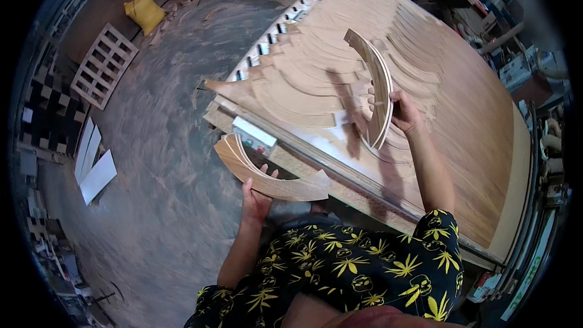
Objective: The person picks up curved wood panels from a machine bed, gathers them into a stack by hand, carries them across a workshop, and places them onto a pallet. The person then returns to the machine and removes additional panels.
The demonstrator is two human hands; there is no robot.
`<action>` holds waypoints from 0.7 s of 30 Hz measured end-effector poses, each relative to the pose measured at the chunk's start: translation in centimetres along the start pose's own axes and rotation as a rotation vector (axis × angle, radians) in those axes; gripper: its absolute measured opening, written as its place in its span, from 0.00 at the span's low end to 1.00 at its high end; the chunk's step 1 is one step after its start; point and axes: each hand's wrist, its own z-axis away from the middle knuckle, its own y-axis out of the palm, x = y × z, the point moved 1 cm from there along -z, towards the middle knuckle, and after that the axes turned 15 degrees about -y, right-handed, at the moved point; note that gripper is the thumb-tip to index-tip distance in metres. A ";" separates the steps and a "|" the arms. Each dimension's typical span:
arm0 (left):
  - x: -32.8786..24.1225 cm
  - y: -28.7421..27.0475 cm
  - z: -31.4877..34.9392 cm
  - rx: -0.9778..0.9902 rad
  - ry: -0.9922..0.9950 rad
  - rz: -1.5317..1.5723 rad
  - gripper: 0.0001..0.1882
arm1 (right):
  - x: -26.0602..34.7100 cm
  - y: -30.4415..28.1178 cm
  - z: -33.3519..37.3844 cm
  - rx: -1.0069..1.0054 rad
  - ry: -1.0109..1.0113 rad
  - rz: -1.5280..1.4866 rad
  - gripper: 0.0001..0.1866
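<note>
My left hand (pixel 257 199) grips a stack of curved wooden pieces (pixel 273 187) by its outer edge. That stack hangs in front of the table's near left corner, its arc opening upward. In my right hand (pixel 401 109) is a second stack of curved wooden pieces (pixel 382 79), tilted up on edge above the board, fingers wrapped round its middle. Below it lies a large wood-faced board (pixel 467 140) with many arc shapes cut into it. Several cut arcs (pixel 303 100) lie in rows on its left part. Each stack seems to be several thin layers; I cannot tell how many.
A control box with buttons (pixel 254 136) is mounted at the table's near left edge. On the dusty floor (pixel 164 164) to the left lie white panels (pixel 97 170), a slatted wooden frame (pixel 104 65) and a yellow sack (pixel 144 10). Machinery and pipes (pixel 549 140) line the right side.
</note>
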 end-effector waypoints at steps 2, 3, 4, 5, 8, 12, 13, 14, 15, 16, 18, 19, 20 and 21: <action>-2.4 -1.6 1.2 0.058 0.043 0.038 0.36 | -1.7 3.9 0.5 0.081 -0.011 -0.074 0.34; -3.5 -2.3 1.9 0.074 0.095 0.021 0.36 | -2.4 6.1 0.8 0.039 -0.046 -0.034 0.36; -5.0 -3.4 2.8 0.075 0.102 0.037 0.37 | -3.5 8.2 0.9 0.068 -0.044 -0.085 0.36; -6.4 -4.6 3.6 0.076 0.109 0.054 0.37 | -4.6 10.2 0.8 0.098 -0.041 -0.136 0.37; -10.7 -8.8 5.9 0.060 0.146 0.092 0.38 | -7.9 15.8 0.5 0.185 -0.042 -0.195 0.38; -16.9 -13.5 9.4 -0.017 0.209 0.122 0.37 | -12.6 22.6 -0.7 0.220 -0.005 -0.240 0.38; -18.6 -14.3 10.4 -0.034 0.238 0.114 0.37 | -13.8 24.3 -1.2 0.229 0.010 -0.251 0.38; -20.2 -15.0 11.3 -0.051 0.268 0.105 0.37 | -15.0 26.1 -1.7 0.236 0.026 -0.262 0.38; -21.7 -15.6 12.1 -0.055 0.298 0.105 0.36 | -15.8 27.7 -2.2 0.235 0.032 -0.248 0.38; -22.4 -15.8 12.6 -0.076 0.326 0.112 0.36 | -16.4 28.5 -2.7 0.247 0.051 -0.245 0.38; -23.6 -15.9 13.1 -0.115 0.376 0.123 0.36 | -17.4 29.6 -4.5 0.267 0.083 -0.238 0.39; -24.4 -16.0 13.4 -0.141 0.406 0.108 0.38 | -18.0 30.4 -5.3 0.301 0.090 -0.246 0.37; -25.2 -16.4 13.3 -0.145 0.422 0.117 0.38 | -18.5 31.0 -6.3 0.320 0.083 -0.202 0.37; -26.0 -17.0 12.8 -0.146 0.436 0.125 0.38 | -18.9 31.5 -7.4 0.337 0.072 -0.156 0.36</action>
